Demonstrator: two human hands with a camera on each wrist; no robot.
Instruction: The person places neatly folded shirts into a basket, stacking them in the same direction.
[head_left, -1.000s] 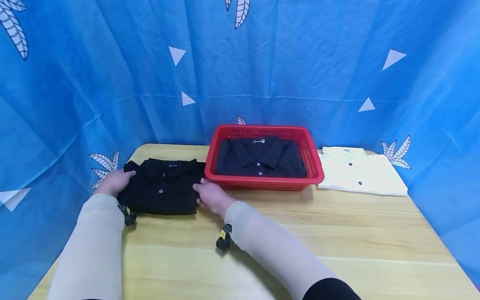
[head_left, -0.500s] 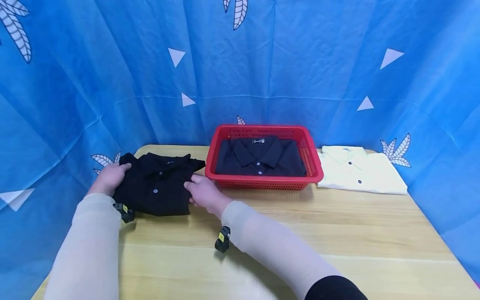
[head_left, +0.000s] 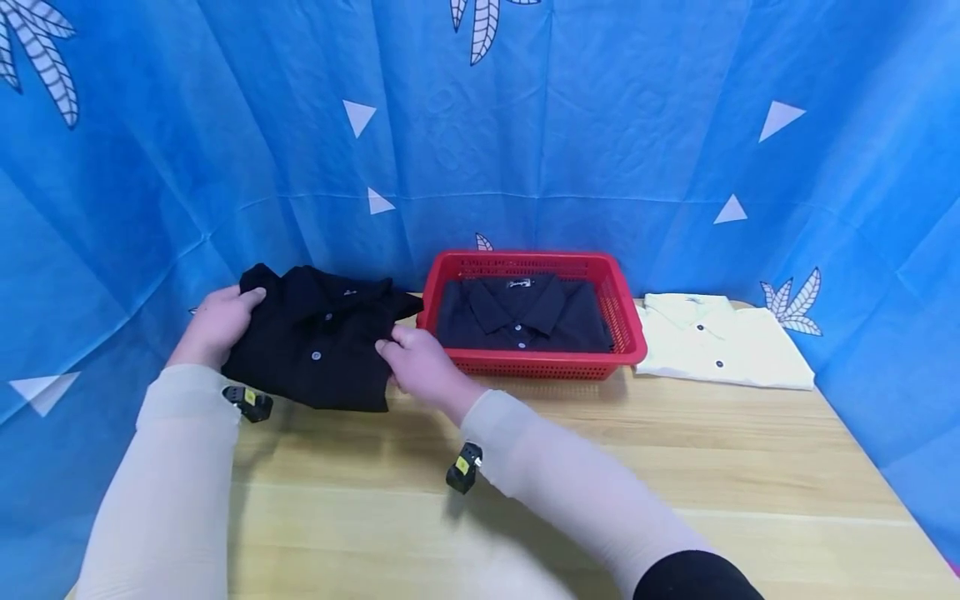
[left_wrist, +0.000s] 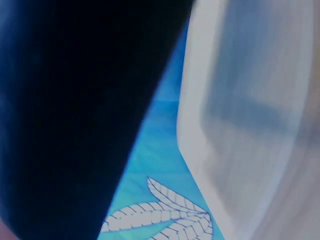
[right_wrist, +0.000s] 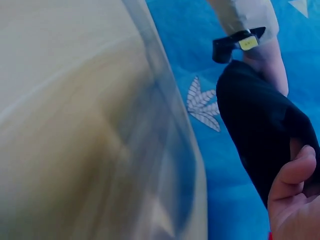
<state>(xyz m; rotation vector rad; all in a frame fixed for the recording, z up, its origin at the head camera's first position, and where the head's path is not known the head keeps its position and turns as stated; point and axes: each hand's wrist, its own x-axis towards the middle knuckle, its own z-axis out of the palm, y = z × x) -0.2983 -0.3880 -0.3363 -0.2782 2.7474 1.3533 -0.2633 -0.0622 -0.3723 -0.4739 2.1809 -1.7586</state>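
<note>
A folded black shirt (head_left: 330, 358) with a collar and pale buttons hangs above the left part of the table, as the head view shows. My left hand (head_left: 222, 323) grips its left edge, thumb on top. At its right edge my right hand (head_left: 422, 364) pinches the cloth, close to the red basket's near left corner. The right wrist view shows curled fingers of the right hand (right_wrist: 295, 200) at the dark shirt (right_wrist: 265, 130). In the left wrist view the shirt (left_wrist: 85, 100) fills the left side, and the left hand is almost wholly hidden.
A red plastic basket (head_left: 540, 360) stands at the back of the wooden table (head_left: 675, 467), with a folded dark shirt (head_left: 525, 312) inside. To its right lies a folded white shirt (head_left: 720, 342). A blue patterned curtain (head_left: 615, 133) hangs behind the table and at its sides.
Both hands have lifted the black shirt off the table, first slightly to the left, then up and back toward the right. The basket and the white shirt stay put.
</note>
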